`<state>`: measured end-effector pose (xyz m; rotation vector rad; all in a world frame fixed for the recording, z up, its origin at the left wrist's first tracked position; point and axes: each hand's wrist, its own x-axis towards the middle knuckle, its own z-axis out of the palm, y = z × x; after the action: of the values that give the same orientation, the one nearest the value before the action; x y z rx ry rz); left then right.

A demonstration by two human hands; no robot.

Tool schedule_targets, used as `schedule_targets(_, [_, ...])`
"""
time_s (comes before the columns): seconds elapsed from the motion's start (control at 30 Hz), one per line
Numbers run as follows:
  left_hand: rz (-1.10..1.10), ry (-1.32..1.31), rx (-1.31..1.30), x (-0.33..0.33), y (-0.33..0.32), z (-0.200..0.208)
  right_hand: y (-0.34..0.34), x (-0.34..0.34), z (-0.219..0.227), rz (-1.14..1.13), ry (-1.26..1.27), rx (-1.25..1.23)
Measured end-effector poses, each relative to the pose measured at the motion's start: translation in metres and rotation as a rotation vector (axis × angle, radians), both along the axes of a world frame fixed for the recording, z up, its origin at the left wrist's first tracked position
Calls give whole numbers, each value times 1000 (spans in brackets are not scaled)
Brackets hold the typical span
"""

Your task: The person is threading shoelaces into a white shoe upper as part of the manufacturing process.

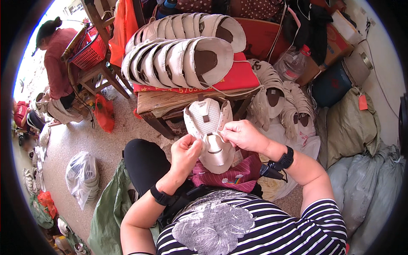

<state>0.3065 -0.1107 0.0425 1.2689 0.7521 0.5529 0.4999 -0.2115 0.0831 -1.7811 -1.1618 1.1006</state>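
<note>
A white shoe upper (215,158) with a beige mesh tongue lies over my lap, its toe toward me. A white shoelace (211,134) crosses its throat. My left hand (185,154) is closed at the left eyelet edge, thumb and fingertips pinching the lace. On the other side my right hand (245,135) pinches the lace near the right eyelet edge, fingers curled. The fingertips hide the lace ends. Beneath the upper is a maroon striped cloth (231,175).
A wooden bench (163,101) ahead bears two nested rows of white uppers (178,63). More uppers (272,95) stack at its right. Filled sacks (361,174) line the right side. Bagged uppers (83,176) rest on the left floor; another person (61,63) sits beyond.
</note>
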Motion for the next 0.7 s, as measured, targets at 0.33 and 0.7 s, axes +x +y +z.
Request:
schedule_targets(0.33, [-31, 98, -70, 6, 9, 0, 20, -22, 15, 352, -1094, 199])
schedule_targets(0.7, [-478, 392, 1356, 9, 50, 60, 47, 0, 40, 631, -1104, 312])
